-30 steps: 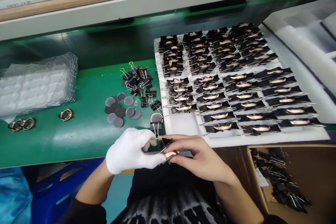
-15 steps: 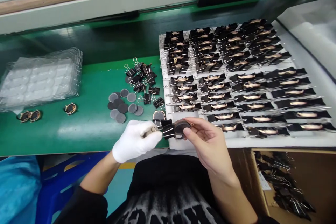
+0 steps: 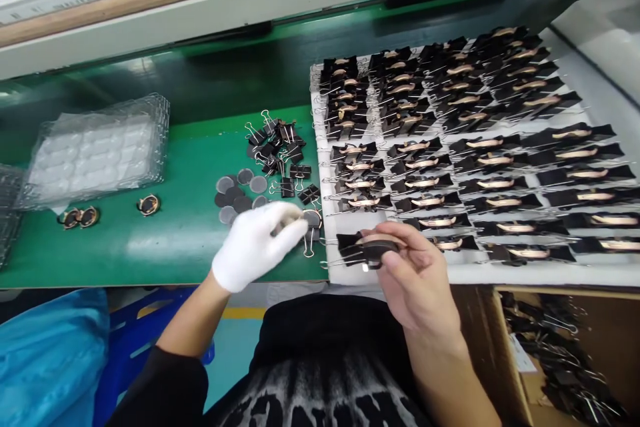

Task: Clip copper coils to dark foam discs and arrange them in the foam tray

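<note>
My right hand (image 3: 417, 273), bare, grips a round rose-gold case with a dark disc (image 3: 381, 250) on its face between thumb and fingers. A black binder clip (image 3: 350, 248) is clamped on the left side of that case, its wire handles pointing left. My left hand (image 3: 260, 240) wears a white glove; its fingers are curled, with thumb and forefinger apart. Close by its fingertips lie another binder clip (image 3: 311, 235) and a rose-gold case with a grey disc (image 3: 313, 218). Whether the fingertips touch them is hard to see.
Loose binder clips (image 3: 283, 147) and grey and black discs (image 3: 234, 196) lie on the green table (image 3: 190, 247). Several clipped cases stand in rows on white foam (image 3: 345, 220). Clear plastic trays (image 3: 100, 147), rose-gold cases (image 3: 149, 205) and a cardboard box (image 3: 520, 387) of clips are around.
My left hand has let go of the binder clip, which now sits clamped on the case. My right hand has moved right with both, away from my left hand.
</note>
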Demonstrator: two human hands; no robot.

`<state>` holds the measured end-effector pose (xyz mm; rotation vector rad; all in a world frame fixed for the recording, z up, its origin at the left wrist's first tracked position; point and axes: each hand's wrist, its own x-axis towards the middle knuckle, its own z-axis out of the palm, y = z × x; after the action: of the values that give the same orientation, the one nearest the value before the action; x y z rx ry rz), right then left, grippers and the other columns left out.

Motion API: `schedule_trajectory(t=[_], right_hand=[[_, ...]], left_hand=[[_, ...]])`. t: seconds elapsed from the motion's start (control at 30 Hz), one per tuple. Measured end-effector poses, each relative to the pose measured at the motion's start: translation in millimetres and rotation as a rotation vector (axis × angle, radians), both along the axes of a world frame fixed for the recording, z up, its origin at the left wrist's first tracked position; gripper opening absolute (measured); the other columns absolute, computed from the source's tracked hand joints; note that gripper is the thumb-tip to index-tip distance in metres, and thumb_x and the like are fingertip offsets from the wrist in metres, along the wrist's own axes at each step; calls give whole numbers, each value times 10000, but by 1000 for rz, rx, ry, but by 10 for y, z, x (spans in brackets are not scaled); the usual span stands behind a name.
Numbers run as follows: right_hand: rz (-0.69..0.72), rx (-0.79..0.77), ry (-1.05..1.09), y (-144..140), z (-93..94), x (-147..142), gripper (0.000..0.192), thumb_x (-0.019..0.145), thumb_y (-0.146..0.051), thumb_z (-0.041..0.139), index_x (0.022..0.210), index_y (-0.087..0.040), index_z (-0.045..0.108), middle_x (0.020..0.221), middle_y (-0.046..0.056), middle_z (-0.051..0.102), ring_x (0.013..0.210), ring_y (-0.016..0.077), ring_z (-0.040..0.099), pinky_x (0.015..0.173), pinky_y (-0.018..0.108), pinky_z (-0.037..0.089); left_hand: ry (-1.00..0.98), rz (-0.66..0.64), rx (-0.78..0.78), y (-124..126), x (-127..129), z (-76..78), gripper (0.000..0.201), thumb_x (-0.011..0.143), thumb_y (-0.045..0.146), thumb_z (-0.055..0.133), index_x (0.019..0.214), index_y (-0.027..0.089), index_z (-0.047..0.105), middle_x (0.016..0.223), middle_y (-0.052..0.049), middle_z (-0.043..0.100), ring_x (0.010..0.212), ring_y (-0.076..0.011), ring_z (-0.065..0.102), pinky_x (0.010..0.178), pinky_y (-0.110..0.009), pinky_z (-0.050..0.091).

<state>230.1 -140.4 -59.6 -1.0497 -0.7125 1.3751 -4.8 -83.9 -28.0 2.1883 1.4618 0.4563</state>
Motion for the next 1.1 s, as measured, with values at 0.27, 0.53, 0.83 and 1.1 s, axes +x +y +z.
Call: schedule_trajectory(t=[0.27,0.53,0.83,1.1], right_hand=[[26,-100,297,-46,52,-156,331,786,-556,847,910,-294,687,873,-1,635,820,188,703,694,334,629],[227,-117,191,-107,22,-173,213,947,-436,703,1056,-256,733,1166,88,708,966,227,709,712,330,640],[295,158,-129,-91,23,-139,174,978,-341,675,1092,-267,783,1092,74,714,993,209,691,877,326,612],[255,178,-241,-57,91,-145,159,978,-320,674,1067,-249,785,1097,79,726,1048,216,692,942,335,593]], left_hand=[[558,-133,333,423,281,-197,303,1036,324,505,905,177,736,765,-87,682,691,-207,649,605,-315,313],[-51,287,537,206,151,-136,243,982,319,605,873,212,793,695,-17,711,622,-140,614,660,-292,449],[-315,65,-9,-213,275,161,234,954,291,538,917,181,740,684,4,679,600,-123,603,626,-268,504],[-267,122,-10,-211,314,94,221,856,285,655,1051,201,715,882,-4,761,684,-125,655,683,-265,548]])
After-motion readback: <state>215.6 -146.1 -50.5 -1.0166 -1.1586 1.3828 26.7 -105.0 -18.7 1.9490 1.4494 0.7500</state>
